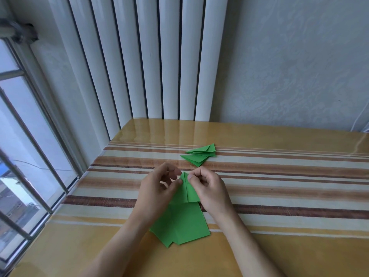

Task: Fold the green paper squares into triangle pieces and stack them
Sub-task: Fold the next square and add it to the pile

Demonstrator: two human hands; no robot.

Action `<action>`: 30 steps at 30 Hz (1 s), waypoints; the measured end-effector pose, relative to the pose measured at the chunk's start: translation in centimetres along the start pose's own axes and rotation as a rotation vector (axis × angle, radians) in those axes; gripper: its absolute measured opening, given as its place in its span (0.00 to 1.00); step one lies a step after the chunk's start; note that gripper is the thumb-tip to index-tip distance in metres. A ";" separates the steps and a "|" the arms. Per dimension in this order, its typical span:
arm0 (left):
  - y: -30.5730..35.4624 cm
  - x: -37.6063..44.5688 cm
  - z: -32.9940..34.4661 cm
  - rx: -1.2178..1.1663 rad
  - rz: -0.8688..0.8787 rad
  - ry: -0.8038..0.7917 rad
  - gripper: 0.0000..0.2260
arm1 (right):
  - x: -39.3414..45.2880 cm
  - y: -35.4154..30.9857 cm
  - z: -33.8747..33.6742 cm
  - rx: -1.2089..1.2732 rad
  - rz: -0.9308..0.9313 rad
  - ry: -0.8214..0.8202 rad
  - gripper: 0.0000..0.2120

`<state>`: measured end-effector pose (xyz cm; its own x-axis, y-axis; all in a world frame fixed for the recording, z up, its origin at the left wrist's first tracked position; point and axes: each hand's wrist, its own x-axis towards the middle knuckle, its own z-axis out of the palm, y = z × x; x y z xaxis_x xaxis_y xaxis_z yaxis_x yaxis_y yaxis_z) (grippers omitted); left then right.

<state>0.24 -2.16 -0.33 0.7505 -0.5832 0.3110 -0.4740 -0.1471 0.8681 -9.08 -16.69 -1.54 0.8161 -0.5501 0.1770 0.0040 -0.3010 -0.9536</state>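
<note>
Right now both hands meet over the middle of the bench (279,246), working one partly folded green piece (189,191) whose two flaps meet along a centre seam and rise to a point at the far end. The left hand (157,188) pinches the piece's left edge near the tip between thumb and curled fingers, and the right hand (209,188) pinches the right flap just beside the seam, its other fingers curled in. This piece lies over the far edge of a loose stack of flat green paper squares (179,224), which sits between the two forearms and is partly hidden by them. Beyond the hands, apart from them, finished green triangle pieces (199,154) lie overlapped on a brown stripe of the glossy striped cloth. A white ribbed radiator (139,56) stands against the wall behind the bench, a barred window (30,136) runs along the left, and a thin white cord (359,118) hangs at the far right.
</note>
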 end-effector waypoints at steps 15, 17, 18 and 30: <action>0.2 0.0 -0.2 0.079 0.025 -0.107 0.15 | 0.1 0.1 -0.1 0.042 0.021 0.015 0.06; 0.3 0.1 -0.4 0.052 -0.010 -0.122 0.14 | 0.1 0.1 -0.1 0.026 0.020 0.031 0.06; 0.3 0.1 -0.5 0.031 -0.038 -0.132 0.13 | 0.1 0.2 -0.1 0.019 0.018 0.043 0.06; 0.1 0.3 -0.7 -0.180 -0.230 -0.148 0.07 | 0.0 0.2 -0.1 -0.032 -0.047 0.041 0.06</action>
<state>0.73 -1.82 0.11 0.7471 -0.6628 0.0509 -0.2010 -0.1523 0.9677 -9.08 -16.82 -1.70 0.7910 -0.5660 0.2322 0.0227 -0.3521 -0.9357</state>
